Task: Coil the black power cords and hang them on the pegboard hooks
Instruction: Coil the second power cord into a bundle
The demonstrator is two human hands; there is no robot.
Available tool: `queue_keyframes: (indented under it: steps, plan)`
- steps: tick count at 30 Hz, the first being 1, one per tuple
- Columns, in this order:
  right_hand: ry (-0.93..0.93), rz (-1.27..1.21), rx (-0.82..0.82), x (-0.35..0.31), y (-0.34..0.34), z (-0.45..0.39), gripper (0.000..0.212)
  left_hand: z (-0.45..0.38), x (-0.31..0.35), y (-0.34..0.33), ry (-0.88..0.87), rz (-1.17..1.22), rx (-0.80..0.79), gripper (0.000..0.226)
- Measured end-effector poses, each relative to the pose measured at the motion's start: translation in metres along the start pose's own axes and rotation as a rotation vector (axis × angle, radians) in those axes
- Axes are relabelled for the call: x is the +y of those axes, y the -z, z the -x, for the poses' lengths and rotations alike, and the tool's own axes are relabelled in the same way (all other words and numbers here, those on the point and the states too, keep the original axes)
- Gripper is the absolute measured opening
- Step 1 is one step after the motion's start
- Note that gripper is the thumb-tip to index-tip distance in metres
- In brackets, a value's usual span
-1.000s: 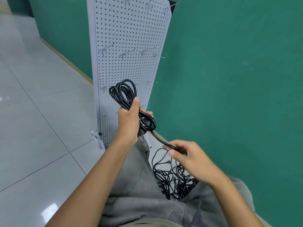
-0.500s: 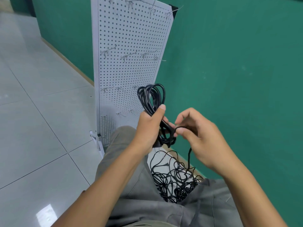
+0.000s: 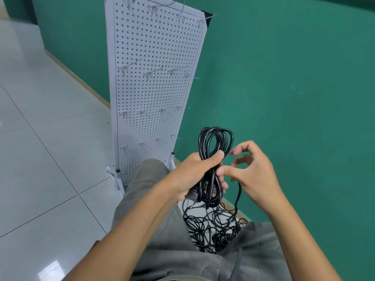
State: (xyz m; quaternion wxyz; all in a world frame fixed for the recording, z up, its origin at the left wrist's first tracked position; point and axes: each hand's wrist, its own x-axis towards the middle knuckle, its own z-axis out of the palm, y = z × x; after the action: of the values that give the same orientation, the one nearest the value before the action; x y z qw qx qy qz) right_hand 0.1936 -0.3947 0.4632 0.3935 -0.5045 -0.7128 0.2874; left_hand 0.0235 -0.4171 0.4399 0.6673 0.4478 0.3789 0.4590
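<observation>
Head view: left hand (image 3: 195, 172) clamping coiled cord (image 3: 215, 151) before pegboard (image 3: 156, 82), keeping loops; right hand (image 3: 251, 175) pinching loose tail.

Green wall (image 3: 284, 88) meets glossy pale tiled floor (image 3: 40, 159).

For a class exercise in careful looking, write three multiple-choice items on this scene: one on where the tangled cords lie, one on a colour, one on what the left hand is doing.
1. Where does the tangled pile of black cords lie?
A. on a pegboard hook
B. on the floor between the person's knees
C. on a table

2. What colour is the wall behind the white perforated pegboard?
A. green
B. yellow
C. grey

3. What is the left hand doing?
A. resting flat on the floor
B. gripping the coiled black power cord
C. pulling a hook off the board

Answers: 1 B, the pile sits low between the grey trouser legs; 2 A, the wall is plainly green; 3 B, fingers and thumb wrap round the coil.
</observation>
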Motion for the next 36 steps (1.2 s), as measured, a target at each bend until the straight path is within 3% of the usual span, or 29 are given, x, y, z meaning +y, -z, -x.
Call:
queue_keyframes:
  steps: [4, 6, 8, 14, 19, 23, 25, 31, 36]
  plan:
    - [-0.082, -0.336, -0.107, 0.017, -0.004, 0.0, 0.07, 0.005, 0.003, -0.005, 0.003, 0.101, -0.098, 0.043]
    - [-0.1, -0.543, -0.155, 0.018, -0.008, 0.002, 0.048, 0.005, 0.001, -0.005, 0.005, 0.138, -0.125, 0.039]
    - [-0.102, -0.582, -0.189, 0.02, -0.01, 0.005, 0.034, 0.003, -0.001, -0.002, 0.009, 0.174, -0.148, 0.026]
    - [-0.149, -0.406, -0.179, 0.05, -0.011, 0.019, 0.023, -0.003, 0.001, 0.012, 0.037, 0.136, -0.089, 0.028]
    - [-0.157, -0.315, -0.049, 0.053, -0.007, 0.027, 0.006, -0.011, -0.011, 0.011, 0.01, 0.064, 0.002, 0.022]
    - [-0.152, -0.238, 0.036, 0.045, 0.006, 0.029, 0.011, -0.012, -0.008, 0.01, -0.132, -0.443, 0.073, 0.028]
    - [-0.11, -0.15, 0.042, 0.038, 0.01, 0.029, 0.015, -0.011, -0.007, 0.009, -0.137, -0.56, 0.08, 0.023]
    - [0.148, 0.24, 0.136, 0.011, 0.007, 0.026, 0.012, -0.015, -0.022, 0.003, -0.038, -0.414, 0.033, 0.017]
    - [0.164, 0.181, 0.211, 0.007, 0.005, 0.02, 0.02, -0.011, -0.019, 0.002, -0.035, -0.161, -0.075, 0.025]
